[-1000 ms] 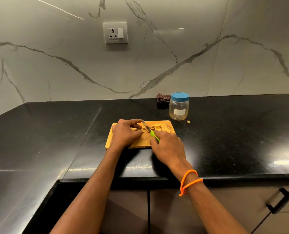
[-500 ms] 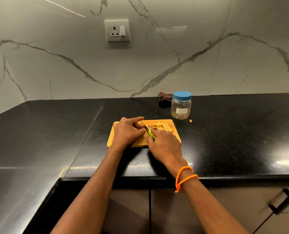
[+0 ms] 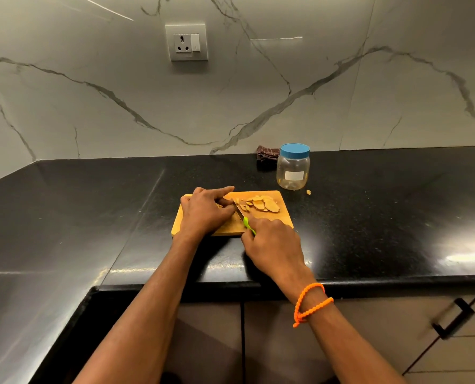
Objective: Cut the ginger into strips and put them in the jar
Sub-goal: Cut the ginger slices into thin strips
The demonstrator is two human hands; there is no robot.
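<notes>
Fingers of the left hand [image 3: 205, 214] curl down onto a small piece of ginger that they mostly hide, pinning it to the board, while fingers of the right hand [image 3: 272, 242] wrap round the green handle of a small knife [image 3: 243, 217], whose blade angles up and left to meet the left fingertips.

Around them, the black polished stone surface [image 3: 369, 217] runs wall to wall beneath a white marble backsplash [image 3: 120, 106] carrying a white wall socket [image 3: 186, 42]. On the surface lies a rectangular orange-toned wooden cutting board [image 3: 282, 217], its near edge set back from the surface's front lip. Behind the board's right corner, apart from it, stands the clear plastic jar with a blue screw lid [image 3: 293, 166]; the lid is on and the jar looks empty. A dark folded cloth [image 3: 266, 159] sits just beside the jar at the wall. On the board's far right part lies a loose pile of pale ginger slices [image 3: 264, 204], just right of the blade. A tiny ginger scrap [image 3: 308, 192] lies on the surface near the jar.

Cutting appears to be the step in hand, with filling not yet begun. The next move likely calls for short, controlled knife strokes close to the left fingertips, then unscrewing the lid before any strips go in.
</notes>
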